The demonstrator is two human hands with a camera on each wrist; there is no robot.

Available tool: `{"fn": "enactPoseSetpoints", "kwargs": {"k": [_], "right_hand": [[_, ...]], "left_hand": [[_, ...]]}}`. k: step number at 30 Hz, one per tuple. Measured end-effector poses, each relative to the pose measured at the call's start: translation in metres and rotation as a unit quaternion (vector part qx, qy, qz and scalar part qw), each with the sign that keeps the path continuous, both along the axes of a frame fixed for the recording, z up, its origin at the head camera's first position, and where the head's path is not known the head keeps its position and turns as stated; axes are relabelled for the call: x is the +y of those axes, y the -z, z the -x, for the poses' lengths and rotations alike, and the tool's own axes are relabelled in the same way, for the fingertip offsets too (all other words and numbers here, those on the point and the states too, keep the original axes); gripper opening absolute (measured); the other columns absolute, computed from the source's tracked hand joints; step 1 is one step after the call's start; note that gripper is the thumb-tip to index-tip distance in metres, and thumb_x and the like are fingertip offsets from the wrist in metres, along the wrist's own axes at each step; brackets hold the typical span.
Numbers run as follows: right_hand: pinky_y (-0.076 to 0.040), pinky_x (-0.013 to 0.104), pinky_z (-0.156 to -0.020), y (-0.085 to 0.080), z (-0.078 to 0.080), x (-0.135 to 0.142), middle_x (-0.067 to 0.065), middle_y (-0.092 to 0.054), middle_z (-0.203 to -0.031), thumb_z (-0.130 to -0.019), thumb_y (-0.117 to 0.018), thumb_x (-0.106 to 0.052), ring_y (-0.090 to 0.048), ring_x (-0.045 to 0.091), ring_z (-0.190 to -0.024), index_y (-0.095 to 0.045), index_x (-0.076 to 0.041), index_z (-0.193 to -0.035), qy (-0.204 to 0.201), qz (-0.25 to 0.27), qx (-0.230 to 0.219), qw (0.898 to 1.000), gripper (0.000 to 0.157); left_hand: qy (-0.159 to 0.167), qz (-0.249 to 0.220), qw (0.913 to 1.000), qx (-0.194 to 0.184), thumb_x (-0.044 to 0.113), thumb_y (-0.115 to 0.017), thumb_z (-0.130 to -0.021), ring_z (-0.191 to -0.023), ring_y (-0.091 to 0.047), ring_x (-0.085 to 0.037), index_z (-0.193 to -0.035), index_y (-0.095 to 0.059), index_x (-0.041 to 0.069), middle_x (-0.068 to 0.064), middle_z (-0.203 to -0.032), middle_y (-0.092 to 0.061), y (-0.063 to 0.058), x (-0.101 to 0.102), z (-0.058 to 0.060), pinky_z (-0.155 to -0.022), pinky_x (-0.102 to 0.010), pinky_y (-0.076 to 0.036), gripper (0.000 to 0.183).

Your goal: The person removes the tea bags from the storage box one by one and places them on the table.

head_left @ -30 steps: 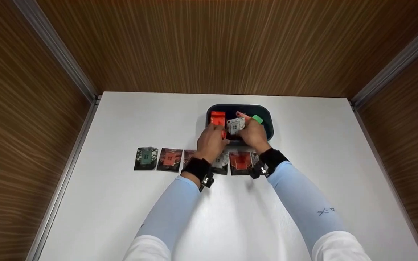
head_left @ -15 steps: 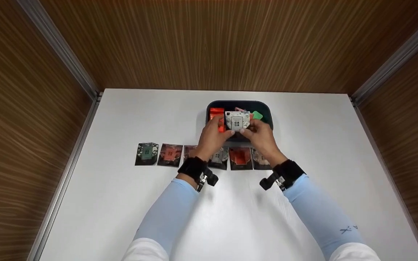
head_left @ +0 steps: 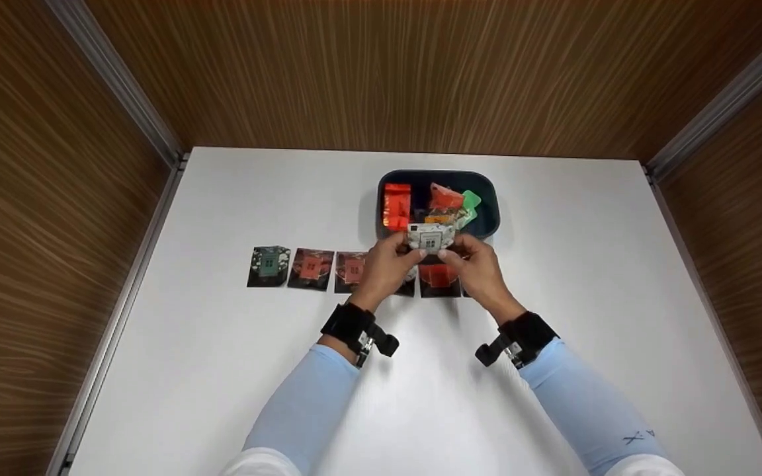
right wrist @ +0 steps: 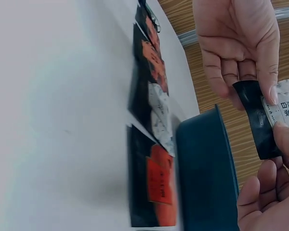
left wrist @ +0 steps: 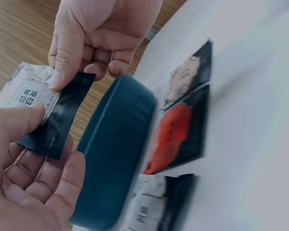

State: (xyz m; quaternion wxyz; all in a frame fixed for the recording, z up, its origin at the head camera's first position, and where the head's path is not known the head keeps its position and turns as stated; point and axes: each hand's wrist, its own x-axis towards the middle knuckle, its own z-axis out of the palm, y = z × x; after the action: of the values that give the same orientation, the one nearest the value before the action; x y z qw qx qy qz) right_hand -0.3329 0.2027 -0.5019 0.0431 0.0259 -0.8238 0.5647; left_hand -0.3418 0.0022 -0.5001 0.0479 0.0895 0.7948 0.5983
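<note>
Both hands hold a white-and-black tea packet (head_left: 431, 238) between them, above the near side of the tray. My left hand (head_left: 389, 268) pinches its left side, thumb on the printed face and fingers behind. The right hand (head_left: 482, 266) pinches the right side in the same way. In the left wrist view the packet (left wrist: 43, 103) shows a white label with dark characters and a black lower end. Below the hands runs a row of flat tea packets, including a green one (head_left: 268, 266) and a red one (head_left: 439, 280); the hands partly hide others.
A dark teal tray (head_left: 492, 228) stands at the back of the white table (head_left: 275, 370). Inside it lie red-orange packets (head_left: 397, 206) and a green packet (head_left: 471, 206). Wood-grain panels (head_left: 381, 79) enclose the table at the back and sides.
The white packet has come up out of the tray and toward the person. My left hand has left the red-orange packets and now grips it with the right hand.
</note>
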Motion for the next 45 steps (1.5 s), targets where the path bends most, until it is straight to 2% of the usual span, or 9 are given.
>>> {"fn": "enactPoseSetpoints", "kwargs": {"k": [7,11,15,20,26,29,36,40,45], "right_hand": [[-0.047,0.023,-0.063,0.021,-0.018,0.001,-0.002,-0.065,-0.079,-0.097,-0.076,-0.009,-0.059,0.012,-0.071,-0.071,0.003,-0.102,0.032,0.029,-0.018,0.999,0.014],[-0.042,0.023,-0.062,0.028,-0.028,0.001,-0.004,-0.062,-0.079,-0.098,-0.075,-0.01,-0.054,0.011,-0.07,-0.069,0.003,-0.102,0.038,0.052,-0.035,0.997,0.015],[-0.042,0.022,-0.061,0.034,-0.037,0.005,-0.004,-0.062,-0.076,-0.099,-0.074,-0.008,-0.054,0.011,-0.069,-0.069,0.003,-0.098,0.057,0.074,-0.036,0.995,0.012],[-0.043,0.022,-0.059,0.04,-0.045,0.012,-0.002,-0.062,-0.074,-0.1,-0.072,-0.006,-0.053,0.01,-0.065,-0.07,0.003,-0.099,0.085,0.089,-0.038,0.992,0.009],[-0.046,0.023,-0.059,0.043,-0.051,0.031,0.001,-0.066,-0.078,-0.1,-0.073,-0.011,-0.054,0.008,-0.066,-0.071,0.003,-0.103,0.127,0.1,-0.053,0.985,0.015],[-0.048,0.024,-0.059,0.042,-0.052,0.05,-0.001,-0.068,-0.079,-0.1,-0.074,-0.013,-0.056,0.008,-0.065,-0.071,0.006,-0.106,0.158,0.1,-0.055,0.981,0.021],[-0.049,0.021,-0.057,0.04,-0.051,0.103,-0.008,-0.066,-0.074,-0.102,-0.071,-0.021,-0.059,0.009,-0.063,-0.071,0.007,-0.111,0.226,0.072,-0.092,0.967,0.03],[-0.044,0.021,-0.052,0.041,-0.052,0.127,-0.006,-0.064,-0.069,-0.103,-0.07,-0.025,-0.055,0.006,-0.055,-0.072,0.005,-0.112,0.239,0.01,-0.122,0.963,0.031],[-0.043,0.022,-0.048,0.042,-0.052,0.142,-0.005,-0.064,-0.066,-0.103,-0.069,-0.028,-0.053,0.005,-0.049,-0.074,0.003,-0.115,0.244,-0.037,-0.152,0.957,0.033]], "left_hand": [[-0.015,-0.01,0.9998,-0.001,0.027,-0.074,-0.1,-0.072,-0.057,-0.011,-0.097,-0.071,0.012,0.002,-0.084,-0.067,0.018,0.006,-0.016,-0.063,-0.026,-0.044,0.015],[-0.019,-0.027,0.9993,-0.014,0.027,-0.074,-0.1,-0.071,-0.063,-0.021,-0.087,-0.066,0.013,-0.001,-0.08,-0.068,0.024,0.01,-0.022,-0.061,-0.027,-0.044,0.021],[-0.009,-0.057,0.9973,-0.045,0.025,-0.074,-0.1,-0.076,-0.074,-0.032,-0.081,-0.06,0.012,-0.006,-0.081,-0.073,0.026,0.016,-0.027,-0.065,-0.038,-0.059,0.028],[0.018,-0.074,0.9939,-0.08,0.019,-0.075,-0.1,-0.081,-0.077,-0.031,-0.089,-0.065,0.007,-0.013,-0.087,-0.074,0.026,0.022,-0.032,-0.072,-0.045,-0.064,0.019],[0.04,-0.081,0.9891,-0.116,0.011,-0.073,-0.1,-0.081,-0.075,-0.024,-0.108,-0.071,0.004,-0.023,-0.103,-0.074,0.027,0.025,-0.035,-0.075,-0.039,-0.065,0.011],[0.045,-0.079,0.9888,-0.118,0.007,-0.071,-0.1,-0.078,-0.072,-0.021,-0.112,-0.071,-0.001,-0.023,-0.101,-0.073,0.027,0.025,-0.037,-0.073,-0.034,-0.064,0.015],[0.075,0.048,0.9943,-0.059,0.011,-0.066,-0.102,-0.08,-0.066,-0.012,-0.112,-0.072,0.005,-0.002,-0.093,-0.07,0.027,0.025,-0.044,-0.076,-0.03,-0.057,0.014],[0.097,0.115,0.988,-0.032,0.011,-0.065,-0.102,-0.088,-0.062,-0.011,-0.115,-0.073,0.004,-0.003,-0.1,-0.072,0.029,0.026,-0.049,-0.081,-0.029,-0.052,0.017],[0.129,0.155,0.9794,-0.012,0.011,-0.066,-0.102,-0.092,-0.066,-0.015,-0.119,-0.073,0.004,-0.006,-0.103,-0.075,0.031,0.027,-0.054,-0.084,-0.029,-0.053,0.02]]}}
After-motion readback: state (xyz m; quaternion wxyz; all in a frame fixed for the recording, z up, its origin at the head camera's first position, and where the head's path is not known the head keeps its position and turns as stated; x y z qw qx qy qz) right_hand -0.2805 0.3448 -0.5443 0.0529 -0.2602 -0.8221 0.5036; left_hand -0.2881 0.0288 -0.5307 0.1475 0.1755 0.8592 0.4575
